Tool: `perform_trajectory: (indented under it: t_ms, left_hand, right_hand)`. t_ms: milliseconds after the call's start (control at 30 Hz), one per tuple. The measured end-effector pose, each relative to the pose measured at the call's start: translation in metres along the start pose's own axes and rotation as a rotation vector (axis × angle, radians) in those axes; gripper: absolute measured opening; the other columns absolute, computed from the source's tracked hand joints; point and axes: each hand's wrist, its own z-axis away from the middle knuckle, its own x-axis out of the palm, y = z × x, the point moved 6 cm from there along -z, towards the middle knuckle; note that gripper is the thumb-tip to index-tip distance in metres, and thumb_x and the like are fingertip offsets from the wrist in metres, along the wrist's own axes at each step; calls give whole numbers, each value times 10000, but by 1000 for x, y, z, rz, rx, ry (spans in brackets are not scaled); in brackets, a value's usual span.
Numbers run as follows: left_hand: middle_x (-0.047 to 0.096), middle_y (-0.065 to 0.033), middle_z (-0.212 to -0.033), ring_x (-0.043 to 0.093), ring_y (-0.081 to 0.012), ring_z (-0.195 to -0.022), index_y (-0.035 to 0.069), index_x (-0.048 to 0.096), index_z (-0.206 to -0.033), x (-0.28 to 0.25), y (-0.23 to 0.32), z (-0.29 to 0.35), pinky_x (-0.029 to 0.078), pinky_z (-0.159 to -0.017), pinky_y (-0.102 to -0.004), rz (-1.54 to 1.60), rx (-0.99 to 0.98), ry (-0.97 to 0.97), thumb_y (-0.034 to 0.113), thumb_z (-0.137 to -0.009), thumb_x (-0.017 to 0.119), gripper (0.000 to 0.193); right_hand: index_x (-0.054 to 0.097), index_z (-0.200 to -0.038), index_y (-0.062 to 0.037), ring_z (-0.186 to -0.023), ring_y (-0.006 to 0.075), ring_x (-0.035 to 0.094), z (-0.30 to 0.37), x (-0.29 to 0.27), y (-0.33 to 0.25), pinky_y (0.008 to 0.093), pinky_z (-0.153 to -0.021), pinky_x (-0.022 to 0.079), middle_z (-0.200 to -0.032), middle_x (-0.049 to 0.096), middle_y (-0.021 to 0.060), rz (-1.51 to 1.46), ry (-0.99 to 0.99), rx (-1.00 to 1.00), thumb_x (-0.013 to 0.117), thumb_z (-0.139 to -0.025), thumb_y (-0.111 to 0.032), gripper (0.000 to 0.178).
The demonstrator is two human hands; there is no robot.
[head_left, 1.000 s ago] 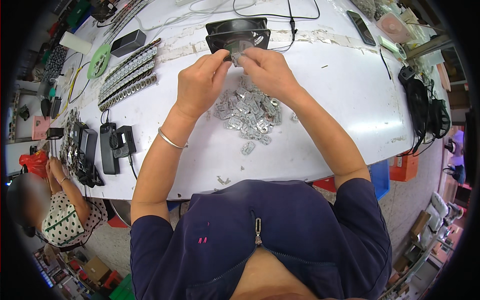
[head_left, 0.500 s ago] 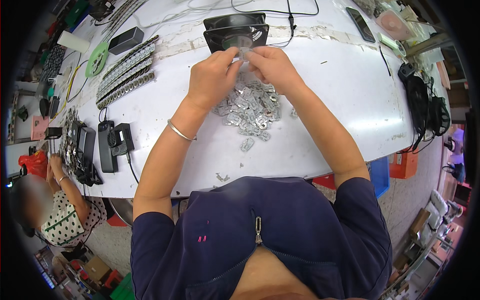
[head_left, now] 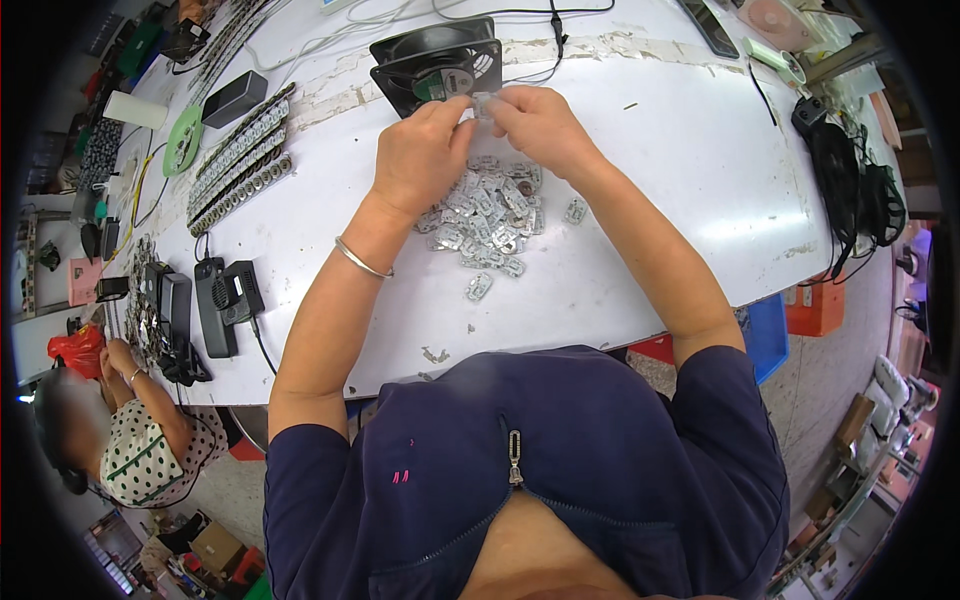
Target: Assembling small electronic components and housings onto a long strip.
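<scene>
The left forearm (head_left: 330,300) and the right forearm (head_left: 655,250) are bare, and both reach forward and inward. The left hand (head_left: 422,150) and the right hand (head_left: 545,128) are near each other, their bent fingers (head_left: 448,110) pinching at the tips.

Your glossy white table (head_left: 650,150) carries a loose heap of small, flat, silvery pieces (head_left: 487,215), a square black fan (head_left: 442,82), a black rectangular box (head_left: 235,98) and a dark, flat, rectangular phone (head_left: 708,26).

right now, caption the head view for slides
Left hand and right hand hold a small part near a black fan.
</scene>
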Motion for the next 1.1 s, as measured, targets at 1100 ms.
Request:
perform_trajectory:
  t_ms: [1100]
  left_hand:
    - [676,-144,-828,656,-299,-706,28,676,-967,-10,-2,12,519,-623,-348,194,-38,-18,145,-813,679,194]
  right_hand:
    - [581,-780,-55,-462,66,338,9,17,13,236,-396,221,-608,467,-17,-447,-218,317,574,-890,-230,207]
